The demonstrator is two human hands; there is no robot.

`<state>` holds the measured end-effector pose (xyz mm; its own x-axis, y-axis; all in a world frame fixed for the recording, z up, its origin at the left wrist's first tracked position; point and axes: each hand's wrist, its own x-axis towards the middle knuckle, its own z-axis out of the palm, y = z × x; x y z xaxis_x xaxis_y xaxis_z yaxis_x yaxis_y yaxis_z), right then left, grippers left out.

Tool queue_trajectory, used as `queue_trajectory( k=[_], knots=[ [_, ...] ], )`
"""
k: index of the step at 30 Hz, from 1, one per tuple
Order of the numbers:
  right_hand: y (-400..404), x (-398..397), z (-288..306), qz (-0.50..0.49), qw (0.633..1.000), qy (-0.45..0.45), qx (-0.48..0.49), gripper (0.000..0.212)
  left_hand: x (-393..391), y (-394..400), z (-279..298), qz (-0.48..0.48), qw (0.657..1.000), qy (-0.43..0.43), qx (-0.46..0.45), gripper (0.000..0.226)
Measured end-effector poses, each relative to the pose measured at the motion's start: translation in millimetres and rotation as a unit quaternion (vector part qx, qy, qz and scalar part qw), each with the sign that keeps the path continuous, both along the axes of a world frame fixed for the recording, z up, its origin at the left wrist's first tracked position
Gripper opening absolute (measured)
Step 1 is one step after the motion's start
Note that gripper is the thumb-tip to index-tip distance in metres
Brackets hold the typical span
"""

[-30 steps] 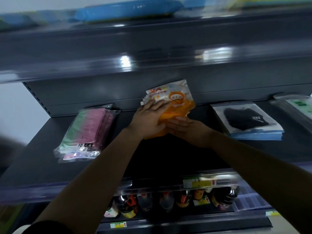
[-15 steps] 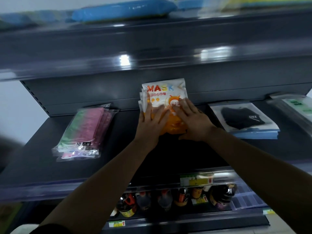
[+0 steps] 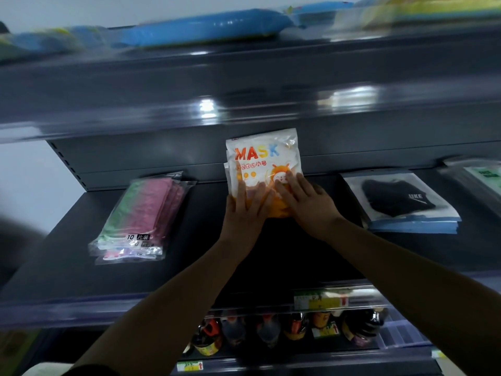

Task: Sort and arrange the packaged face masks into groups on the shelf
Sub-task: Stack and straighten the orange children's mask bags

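Note:
A stack of white-and-orange packs marked MASK (image 3: 263,158) leans against the back wall of the dark grey shelf (image 3: 81,267), at its middle. My left hand (image 3: 244,210) lies flat on the lower left part of the stack, fingers straight. My right hand (image 3: 306,202) presses its lower right part, fingers spread over the orange cartoon print. A pile of pink-and-green mask packs (image 3: 141,215) lies to the left. A pile of black mask packs (image 3: 401,202) lies to the right.
Green-labelled clear packs (image 3: 479,177) sit at the far right edge. Blue and yellow packs (image 3: 206,25) lie on the shelf above. Bottles (image 3: 271,332) stand on the shelf below, behind price labels (image 3: 320,299) on the front rail.
The orange stack has turned from tilted to upright and square against the back wall. My right hand moved from below it onto its front; both hands now press it flat.

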<state>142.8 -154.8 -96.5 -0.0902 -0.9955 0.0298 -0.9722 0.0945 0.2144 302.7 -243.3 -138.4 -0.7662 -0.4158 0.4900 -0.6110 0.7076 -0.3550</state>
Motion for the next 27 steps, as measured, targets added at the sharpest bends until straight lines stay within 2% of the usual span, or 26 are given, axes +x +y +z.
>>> queue_trajectory(
  k=[7,12,14,16,19,21,25,27],
  knots=[
    [1.0,7.3,-8.9,-0.009,1.0,0.013,0.02,0.068,4.4,2.3,-2.6,-0.003,0.999,-0.051,0.018,0.096],
    [9.8,11.3,-9.5,-0.023,1.0,-0.008,0.01,0.072,10.5,10.3,5.1,0.022,0.993,-0.091,0.071,0.098],
    [11.8,10.4,-2.8,-0.011,0.999,-0.04,-0.028,0.074,11.8,13.3,15.2,-0.003,0.989,-0.074,0.127,0.078],
    [13.6,9.8,8.1,0.002,0.993,-0.085,-0.084,0.085,14.3,15.4,27.1,-0.019,0.983,-0.011,0.182,0.064],
    [13.5,3.6,20.2,0.0,0.983,-0.144,-0.116,0.091,17.5,13.0,41.7,-0.015,0.968,0.042,0.247,0.07],
    [11.8,0.1,24.6,-0.004,0.983,-0.147,-0.11,0.091,18.6,6.6,47.9,-0.02,0.955,0.061,0.29,0.073],
    [8.4,-6.7,26.4,-0.009,0.988,-0.144,-0.061,0.089,24.7,-4.9,58.0,-0.017,0.913,0.069,0.402,0.103],
    [6.0,-9.5,26.5,-0.009,0.984,-0.163,-0.068,0.086,24.5,-9.9,63.7,-0.027,0.904,0.093,0.416,0.097]
  ],
)
